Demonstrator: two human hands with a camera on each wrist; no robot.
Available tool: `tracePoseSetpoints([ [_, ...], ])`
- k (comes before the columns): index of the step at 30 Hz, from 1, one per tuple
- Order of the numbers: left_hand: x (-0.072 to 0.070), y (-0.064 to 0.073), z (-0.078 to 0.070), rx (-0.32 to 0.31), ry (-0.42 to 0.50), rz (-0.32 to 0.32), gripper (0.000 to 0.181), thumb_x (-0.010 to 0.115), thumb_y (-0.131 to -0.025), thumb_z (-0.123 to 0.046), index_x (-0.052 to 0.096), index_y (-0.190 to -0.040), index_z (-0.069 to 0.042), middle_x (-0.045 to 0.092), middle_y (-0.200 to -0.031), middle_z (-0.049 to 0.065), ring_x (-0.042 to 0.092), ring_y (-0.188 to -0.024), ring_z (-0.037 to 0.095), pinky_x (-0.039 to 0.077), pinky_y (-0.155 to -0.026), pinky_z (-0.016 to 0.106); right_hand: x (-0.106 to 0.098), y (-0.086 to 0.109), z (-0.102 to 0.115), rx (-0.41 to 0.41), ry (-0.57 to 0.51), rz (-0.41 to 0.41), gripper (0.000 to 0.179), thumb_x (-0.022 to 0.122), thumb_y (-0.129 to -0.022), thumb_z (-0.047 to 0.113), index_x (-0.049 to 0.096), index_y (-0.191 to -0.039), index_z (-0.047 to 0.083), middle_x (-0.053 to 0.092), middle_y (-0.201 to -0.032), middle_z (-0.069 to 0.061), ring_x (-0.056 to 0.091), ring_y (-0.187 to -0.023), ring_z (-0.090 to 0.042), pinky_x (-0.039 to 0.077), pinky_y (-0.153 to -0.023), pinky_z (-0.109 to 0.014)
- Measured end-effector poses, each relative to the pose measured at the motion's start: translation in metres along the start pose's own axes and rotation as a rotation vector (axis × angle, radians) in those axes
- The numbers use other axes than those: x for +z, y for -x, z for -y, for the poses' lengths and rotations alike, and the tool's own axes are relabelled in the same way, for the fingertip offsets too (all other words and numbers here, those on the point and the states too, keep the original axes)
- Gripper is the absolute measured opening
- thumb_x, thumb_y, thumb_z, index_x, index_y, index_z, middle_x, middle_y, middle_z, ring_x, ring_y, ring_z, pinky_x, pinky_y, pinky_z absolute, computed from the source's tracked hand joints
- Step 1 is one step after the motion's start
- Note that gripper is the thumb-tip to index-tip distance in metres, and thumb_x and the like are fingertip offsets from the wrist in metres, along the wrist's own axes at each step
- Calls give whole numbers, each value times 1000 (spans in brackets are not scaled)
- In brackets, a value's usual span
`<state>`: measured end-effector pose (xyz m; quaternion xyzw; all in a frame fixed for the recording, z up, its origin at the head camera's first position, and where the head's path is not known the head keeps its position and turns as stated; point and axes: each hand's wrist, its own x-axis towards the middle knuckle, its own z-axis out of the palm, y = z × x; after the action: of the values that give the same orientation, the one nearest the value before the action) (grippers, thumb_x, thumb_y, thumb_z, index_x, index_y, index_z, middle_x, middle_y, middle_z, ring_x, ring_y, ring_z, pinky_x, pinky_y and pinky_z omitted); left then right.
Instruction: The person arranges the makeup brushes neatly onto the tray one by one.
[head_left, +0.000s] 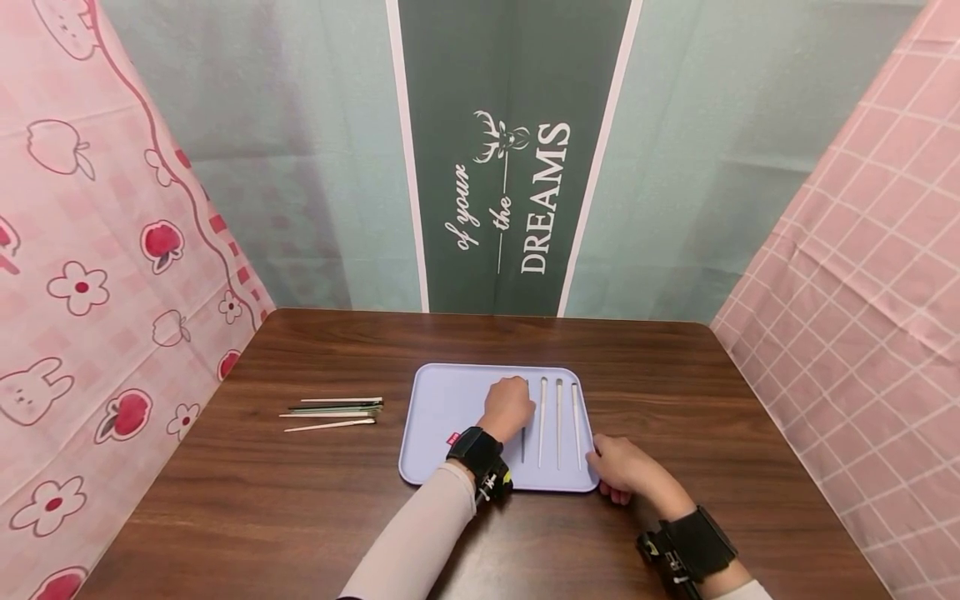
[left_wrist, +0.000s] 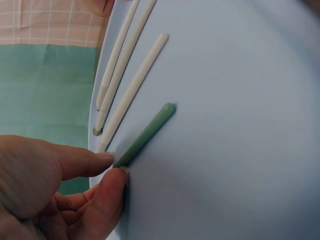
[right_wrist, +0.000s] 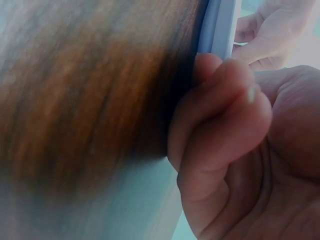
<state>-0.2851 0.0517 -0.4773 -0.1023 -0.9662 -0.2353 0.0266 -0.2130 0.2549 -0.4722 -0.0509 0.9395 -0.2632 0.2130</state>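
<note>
A pale lilac tray point(head_left: 450, 396) lies on the wooden table. My left hand point(head_left: 508, 408) is over its middle, pinching a slim green-handled brush point(left_wrist: 149, 134) between thumb and fingertip. The brush lies low along the tray, its far end hidden by the fingers in the left wrist view. To its right, three pale-handled brushes point(head_left: 558, 433) lie side by side, heads toward the far rim. At the tray's lower right corner, my right hand point(head_left: 622, 468) holds the rim with curled fingers point(right_wrist: 220, 130).
On the table point(head_left: 225, 492), left of the tray, several more brushes point(head_left: 333, 414) lie roughly parallel, some pale, some dark or green. A small red tag point(head_left: 453, 438) shows on the tray beside my left wrist. Fabric curtains point(head_left: 337, 208) stand behind and at both sides.
</note>
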Motion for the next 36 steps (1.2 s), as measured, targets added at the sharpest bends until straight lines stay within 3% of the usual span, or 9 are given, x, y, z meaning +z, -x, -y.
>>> tracePoseSetpoints([
  [5,0,0,0,8,-24,-2,31,70,-90,-11,54,-63,-9,48,-58,0,46,-54,15,37,-50,27,0,0,0,4,-2,0,14,49,-101,12,52,-89,6,58,-63,-9,56,-46,-19,48,-42,-31],
  [14,0,1,0,27,-22,-8,24,70,-89,-9,60,-67,-7,50,-59,1,46,-54,16,38,-51,29,1,-1,0,5,2,-12,14,49,-100,12,52,-88,6,58,-63,-9,56,-45,-20,48,-42,-32],
  [21,-1,1,-1,39,-32,-13,31,70,-88,-8,54,-61,-9,50,-59,2,46,-54,15,39,-52,29,2,-1,-1,0,-5,-23,14,48,-100,11,51,-87,6,58,-61,-9,56,-44,-20,49,-41,-32],
  [29,-5,5,-2,51,-64,-35,23,71,-86,-8,62,-65,-7,61,-64,5,57,-57,19,48,-55,33,2,0,0,-18,-9,-33,14,48,-99,11,51,-87,6,58,-61,-9,56,-43,-20,49,-41,-33],
  [36,-7,6,-3,41,-88,-16,25,71,-86,-9,61,-64,-8,62,-67,5,59,-60,18,47,-54,32,1,1,1,-19,-7,-25,14,48,-100,11,51,-88,5,58,-62,-9,56,-44,-20,49,-42,-33],
])
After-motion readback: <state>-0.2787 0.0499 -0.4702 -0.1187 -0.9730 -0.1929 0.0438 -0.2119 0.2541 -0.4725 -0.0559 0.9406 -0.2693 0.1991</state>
